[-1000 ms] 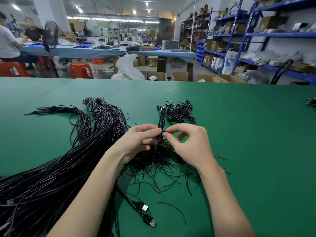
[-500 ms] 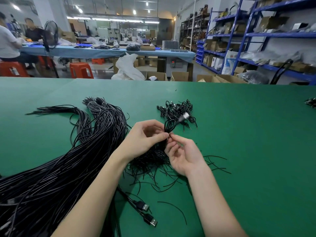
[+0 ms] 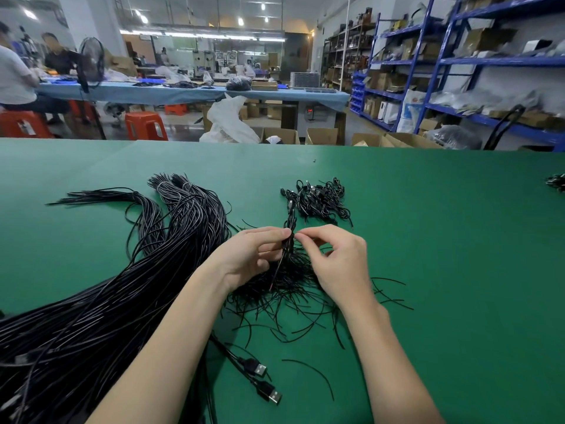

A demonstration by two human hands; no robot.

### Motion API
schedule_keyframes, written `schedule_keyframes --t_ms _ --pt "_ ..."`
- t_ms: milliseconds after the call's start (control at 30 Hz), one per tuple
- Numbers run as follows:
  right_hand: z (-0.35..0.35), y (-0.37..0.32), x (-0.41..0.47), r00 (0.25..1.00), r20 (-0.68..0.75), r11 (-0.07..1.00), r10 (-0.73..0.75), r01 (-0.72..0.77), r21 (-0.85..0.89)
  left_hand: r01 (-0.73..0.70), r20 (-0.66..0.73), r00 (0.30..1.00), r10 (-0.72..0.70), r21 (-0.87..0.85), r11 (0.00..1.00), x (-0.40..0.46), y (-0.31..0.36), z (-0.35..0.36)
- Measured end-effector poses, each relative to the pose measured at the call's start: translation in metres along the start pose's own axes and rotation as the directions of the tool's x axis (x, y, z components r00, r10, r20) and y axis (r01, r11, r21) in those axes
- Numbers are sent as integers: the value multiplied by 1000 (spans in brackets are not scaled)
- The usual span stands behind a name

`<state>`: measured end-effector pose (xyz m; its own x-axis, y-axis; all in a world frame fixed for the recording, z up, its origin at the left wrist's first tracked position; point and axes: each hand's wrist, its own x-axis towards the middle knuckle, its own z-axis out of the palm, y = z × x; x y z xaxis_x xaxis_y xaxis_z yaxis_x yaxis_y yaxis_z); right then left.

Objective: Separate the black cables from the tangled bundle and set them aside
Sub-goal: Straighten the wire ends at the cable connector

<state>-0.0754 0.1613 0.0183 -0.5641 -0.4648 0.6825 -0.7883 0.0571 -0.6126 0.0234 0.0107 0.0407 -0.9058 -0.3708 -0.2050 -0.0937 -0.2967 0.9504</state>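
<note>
Both hands meet over the tangled bundle [image 3: 287, 276] at table centre. Left hand [image 3: 250, 258] pinches a thin black cable [image 3: 289, 228] between thumb and forefinger – it runs up from the tangle toward the far pile. Right hand [image 3: 336, 261] pinches the same strand just beside the left fingertips, other fingers curled.

Bundle is short, thin, matte black wire, ends splayed out in all directions on the green felt-like table [image 3: 443, 255]. Sorted pile [image 3: 319, 200] of small looped black leads sits just beyond the hands, apart from the tangle. Long cable sheaf [image 3: 91, 307] – glossy round black jackets, dense parallel run – sweeps from the near left edge up to cut ends at the far left. Two USB-A plugs [image 3: 264, 382], metal shells with black moulded bodies, lie near between the forearms.
</note>
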Motion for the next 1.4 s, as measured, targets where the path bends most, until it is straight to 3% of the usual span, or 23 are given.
schedule_keyframes --t_ms 100,133,167,200,233,267,300,333,367,400,500,567,633,700,800,867,933,1033,1100,1133,1167,1233,1400 --pt "4 -7 2 974 62 967 216 -222 127 -46 -3 999 47 79 996 -1 -1 -3" --pt "4 -10 4 927 139 904 349 -372 210 -78 -7 997 79 140 987 -2 -1 -6" --pt "2 -12 7 837 251 774 485 -545 322 -108 -10 994 113 205 973 -4 -2 -8" --pt "-2 -13 9 701 407 545 585 -712 443 -135 -8 990 141 257 957 -5 -2 -9" --pt "-5 -14 9 544 585 228 602 -819 527 -156 -2 987 163 282 947 -6 -2 -10" --pt "-7 -14 8 423 722 -77 547 -834 547 -173 8 984 179 287 942 -6 -2 -9" --pt "-7 -15 5 367 794 -274 484 -798 536 -183 13 982 187 283 941 -6 -1 -9" --pt "-5 -15 3 365 814 -347 451 -769 537 -178 11 983 182 274 945 -6 0 -8" --pt "-2 -15 2 386 806 -320 449 -772 549 -158 5 987 162 253 954 -5 1 -8" --pt "1 -16 1 432 765 -188 478 -801 569 -127 -1 991 131 222 967 -5 2 -8" --pt "0 -14 6 689 527 518 498 -724 456 -16 -28 999 21 148 989 -4 2 -13" --pt "-8 -10 8 823 409 815 393 -518 260 46 -16 999 -44 125 991 -4 2 -12" --pt "-13 -10 8 912 302 939 276 -323 118 82 6 997 -83 101 991 -4 2 -10" --pt "-12 -11 7 963 214 982 162 -178 58 89 21 996 -91 75 993 -4 2 -8" --pt "-6 -13 6 985 131 989 113 -124 75 51 33 998 -54 79 996 -4 2 -9" --pt "-4 -13 6 957 144 942 253 -277 189 -7 46 999 2 104 995 -4 2 -10" --pt "-1 -15 7 871 206 788 447 -492 371 -86 60 995 80 118 989 -5 1 -10" --pt "8 -18 5 651 383 304 655 -691 656 -252 42 968 248 215 944 -4 1 -6" --pt "15 -19 2 467 551 -101 692 -693 714 -329 17 940 340 306 894 -4 0 -4" --pt "18 -19 1 398 615 -250 681 -663 706 -346 2 930 368 339 875 -3 -1 -5" --pt "21 -19 0 359 652 -332 667 -640 692 -356 -10 923 385 360 863 -3 -2 -5" --pt "25 -18 0 348 652 -314 673 -664 678 -350 -38 921 387 351 868 -2 -4 -6" --pt "23 -13 0 425 523 -9 738 -770 638 -255 -107 955 275 170 952 2 -8 -2"
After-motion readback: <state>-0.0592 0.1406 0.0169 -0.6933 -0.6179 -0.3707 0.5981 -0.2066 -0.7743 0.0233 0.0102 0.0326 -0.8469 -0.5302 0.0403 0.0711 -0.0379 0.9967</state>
